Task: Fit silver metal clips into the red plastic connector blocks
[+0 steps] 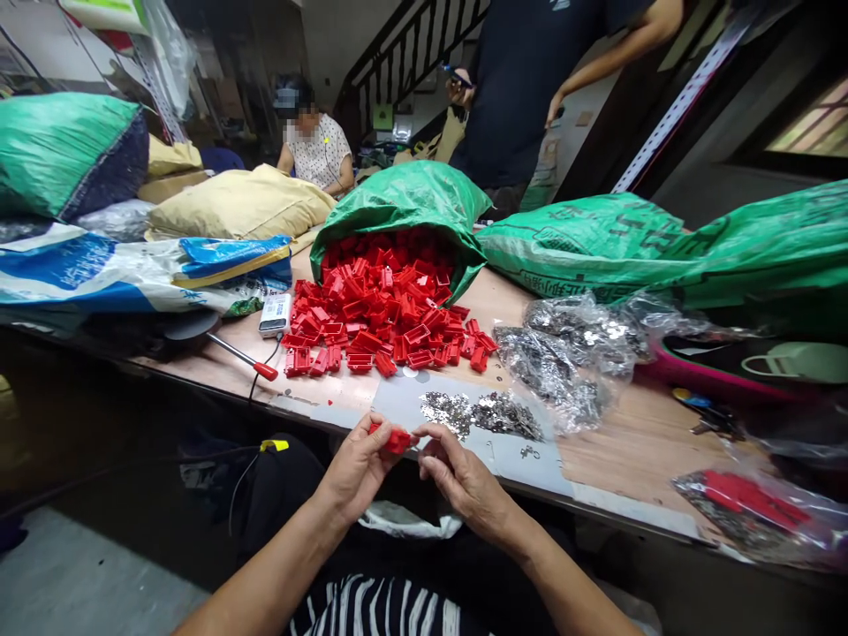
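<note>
My left hand pinches a small red plastic part between thumb and fingers, just past the table's front edge. Close against its right side is my right hand, thumb and forefinger brought together; whatever small thing they may hold is too small to make out. Beyond my hands, a pile of shiny flat metal pieces lies beside a darker pile of metal pieces on a grey sheet. A big heap of similar red plastic parts spills from an open green sack.
Clear bags of metal pieces lie to the right, with a bag of red and metal parts nearer the corner. A white device and a red-tipped rod are left. Two people are behind the sacks, one seated, one standing.
</note>
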The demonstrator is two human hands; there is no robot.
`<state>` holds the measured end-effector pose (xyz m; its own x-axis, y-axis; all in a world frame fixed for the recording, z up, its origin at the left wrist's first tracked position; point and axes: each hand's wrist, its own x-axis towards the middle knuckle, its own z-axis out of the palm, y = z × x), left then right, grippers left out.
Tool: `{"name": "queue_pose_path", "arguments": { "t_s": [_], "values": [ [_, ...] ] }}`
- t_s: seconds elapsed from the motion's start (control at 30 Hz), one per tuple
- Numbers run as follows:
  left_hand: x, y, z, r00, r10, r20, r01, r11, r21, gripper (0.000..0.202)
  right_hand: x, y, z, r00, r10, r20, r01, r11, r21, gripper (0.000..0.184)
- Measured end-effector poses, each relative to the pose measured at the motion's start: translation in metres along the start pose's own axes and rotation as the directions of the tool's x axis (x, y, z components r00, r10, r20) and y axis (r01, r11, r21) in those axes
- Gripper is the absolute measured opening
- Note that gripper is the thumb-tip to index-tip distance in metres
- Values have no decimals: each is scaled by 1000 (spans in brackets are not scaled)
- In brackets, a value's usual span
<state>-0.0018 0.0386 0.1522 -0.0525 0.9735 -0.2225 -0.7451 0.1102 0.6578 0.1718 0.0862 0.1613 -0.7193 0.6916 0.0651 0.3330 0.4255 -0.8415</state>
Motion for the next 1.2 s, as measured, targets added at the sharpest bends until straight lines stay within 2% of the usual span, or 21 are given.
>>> {"name": "queue_pose_path", "arguments": {
  "t_s": [0.1,0.27,0.43,0.6,0.67,0.8,0.9,1.0,1.07,1.1,1.2],
  "values": [
    [-7,-2,6,989,-149,-24,140,964,-226,11,-2,-11,0,999,-20,44,20,1000,-9,38],
    [-15,-2,14,963,-263,-63,225,907,-356,21,0,-21,1,999,-34,28,35,999,-24,35],
    [-20,-1,21,958,-270,-97,213,894,-393,27,0,-23,1,998,-68,1,68,995,-69,31],
    [-23,-5,25,967,-227,-116,164,903,-397,29,-2,-20,2,996,-82,-37,77,991,-114,29],
    [-23,-8,26,969,-216,-124,151,906,-396,27,-3,-18,4,994,-89,-67,84,993,-79,29],
    [-25,-16,25,973,-189,-130,131,922,-365,17,-6,-10,11,991,-65,-116,79,990,115,34],
    [-29,-22,18,987,-139,-79,114,958,-265,16,-12,0,16,994,43,-102,-16,968,250,39],
    [-29,-30,2,991,-123,-47,124,992,18,25,-22,10,13,986,146,-86,-114,948,297,43],
    [-26,-39,-14,991,-67,-119,100,949,300,31,-29,16,7,979,166,-118,-133,959,248,43],
    [-23,-44,-23,986,-16,-169,90,893,440,35,-30,18,3,977,167,-135,-137,969,206,43],
    [-15,-61,-52,975,28,-222,97,842,530,35,-26,20,-8,975,147,-166,-141,989,45,38]
  ]
}}
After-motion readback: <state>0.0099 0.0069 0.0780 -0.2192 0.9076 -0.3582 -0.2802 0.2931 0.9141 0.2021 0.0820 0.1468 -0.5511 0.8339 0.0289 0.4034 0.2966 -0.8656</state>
